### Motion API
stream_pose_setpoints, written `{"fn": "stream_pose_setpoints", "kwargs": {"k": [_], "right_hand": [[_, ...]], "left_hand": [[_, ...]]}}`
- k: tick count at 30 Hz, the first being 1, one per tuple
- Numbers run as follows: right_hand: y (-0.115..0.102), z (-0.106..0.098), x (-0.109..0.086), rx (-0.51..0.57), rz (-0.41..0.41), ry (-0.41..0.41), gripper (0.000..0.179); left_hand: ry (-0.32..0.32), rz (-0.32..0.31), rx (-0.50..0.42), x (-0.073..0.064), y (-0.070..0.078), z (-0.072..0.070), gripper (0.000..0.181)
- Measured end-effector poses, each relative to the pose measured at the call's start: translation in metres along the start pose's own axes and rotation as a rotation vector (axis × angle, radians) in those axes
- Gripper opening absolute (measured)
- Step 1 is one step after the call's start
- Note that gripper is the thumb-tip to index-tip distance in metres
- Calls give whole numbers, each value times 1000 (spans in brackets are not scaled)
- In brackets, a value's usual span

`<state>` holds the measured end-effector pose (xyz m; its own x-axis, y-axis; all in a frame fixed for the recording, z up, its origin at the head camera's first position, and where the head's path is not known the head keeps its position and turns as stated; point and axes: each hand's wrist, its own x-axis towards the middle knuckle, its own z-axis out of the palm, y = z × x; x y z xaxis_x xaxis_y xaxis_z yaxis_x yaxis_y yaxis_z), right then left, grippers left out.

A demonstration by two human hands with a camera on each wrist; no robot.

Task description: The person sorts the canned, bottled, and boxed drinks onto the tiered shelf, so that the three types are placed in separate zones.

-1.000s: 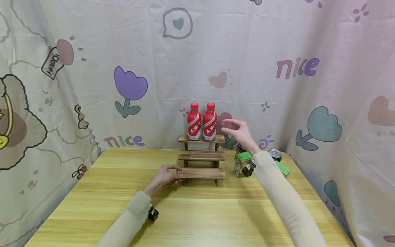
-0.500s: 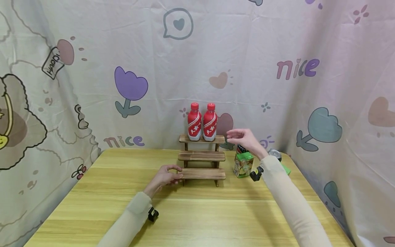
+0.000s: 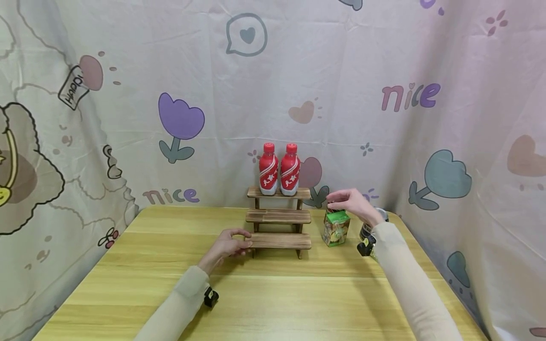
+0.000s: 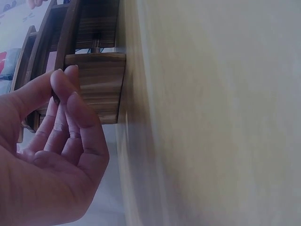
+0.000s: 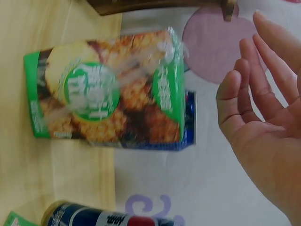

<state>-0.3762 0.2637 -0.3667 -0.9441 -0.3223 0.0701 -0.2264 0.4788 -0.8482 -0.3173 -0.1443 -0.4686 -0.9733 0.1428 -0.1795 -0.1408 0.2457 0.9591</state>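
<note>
A three-tier wooden display stand [image 3: 279,241] sits on the table. Two red bottles [image 3: 268,174] with red caps stand side by side on its top tier. With thumb and fingertips, my left hand [image 3: 226,245] pinches the left end of the lowest tier; the left wrist view shows the same grip on the stand [image 4: 96,84]. My right hand [image 3: 355,204] hovers just above a green snack box [image 3: 336,231], its fingers loosely bent and holding nothing. In the right wrist view the box [image 5: 131,96] is apart from the fingers, with a blue can [image 5: 190,117] mostly hidden behind it.
Right of the snack box stands a dark can [image 3: 366,230], partly covered by my right wrist; it also shows in the right wrist view as a blue can [image 5: 106,217]. A green packet [image 5: 18,219] lies near it. A patterned curtain [image 3: 239,94] hangs behind the table [image 3: 273,303].
My right hand has moved right and down, from beside the right bottle to just above the snack box. The left hand, stand and bottles have stayed in place.
</note>
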Motion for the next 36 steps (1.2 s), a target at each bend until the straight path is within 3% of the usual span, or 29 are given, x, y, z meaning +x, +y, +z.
{"fn": "stream_pose_setpoints", "kwargs": {"k": [15,28,36], "right_hand": [[24,-11,-13,-34,69,-53,51],[37,-14,-17,-90,89,-204,63],[38,-14,-18,-144,105,-203,58]], "left_hand": [[1,-14,0,-1,1,0,29],[0,-6,-17,-2,2,1,29],[5,-3,-21,-3,1,0,28]]}}
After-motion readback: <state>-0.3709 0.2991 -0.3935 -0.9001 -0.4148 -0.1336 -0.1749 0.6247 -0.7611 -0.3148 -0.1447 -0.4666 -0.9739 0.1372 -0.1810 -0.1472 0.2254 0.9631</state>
